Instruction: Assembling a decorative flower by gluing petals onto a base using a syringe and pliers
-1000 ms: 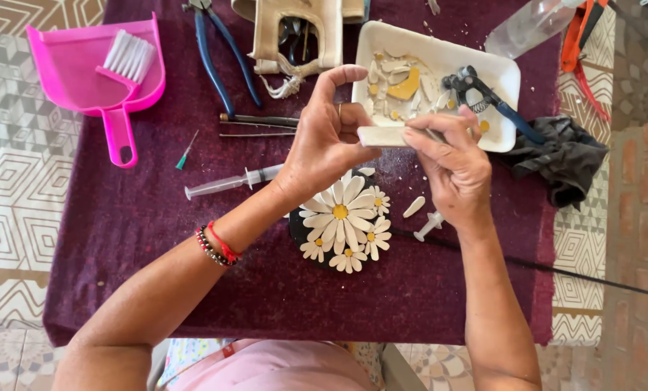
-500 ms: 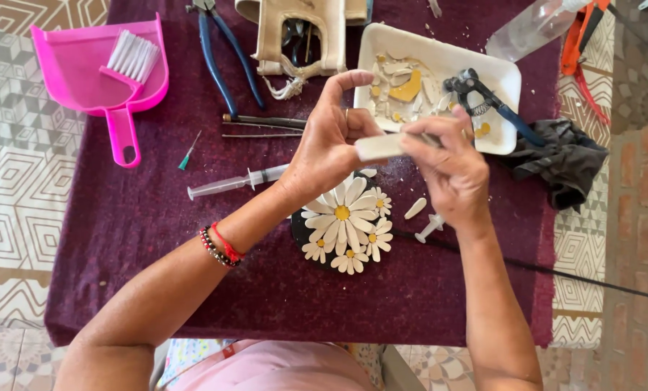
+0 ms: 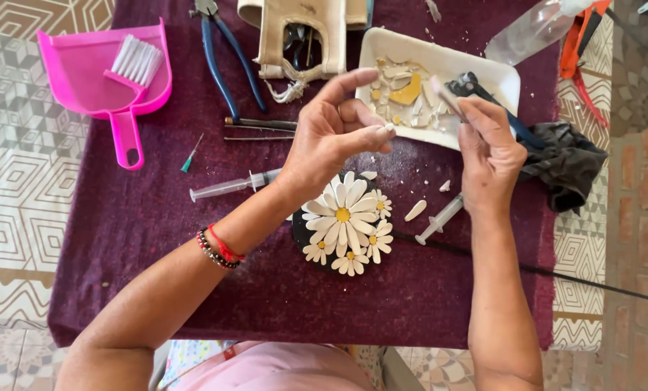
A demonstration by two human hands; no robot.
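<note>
My left hand (image 3: 331,137) pinches a small white petal piece (image 3: 386,129) between thumb and fingers, above a round mosaic of white daisies with yellow centres (image 3: 342,221). To its right, apart from it, my right hand (image 3: 489,148) grips a thin pale stick (image 3: 445,94) that points up-left over the white tray (image 3: 508,76). The tray holds several white shards and one yellow shard (image 3: 409,93). A loose white petal (image 3: 415,211) lies on the purple cloth (image 3: 157,239) beside the mosaic.
A syringe (image 3: 226,188) lies left of the mosaic and another (image 3: 440,217) right of it. A pink dustpan (image 3: 85,87) with a brush (image 3: 135,58) is at the far left. Blue pliers (image 3: 226,61), a beige bag (image 3: 302,36), a dark rag (image 3: 566,163) and a plastic bottle (image 3: 534,29) are also there.
My hands, joined over the tray's edge on one pale piece before, have drawn apart. The left now holds a small petal piece and the right holds the stick.
</note>
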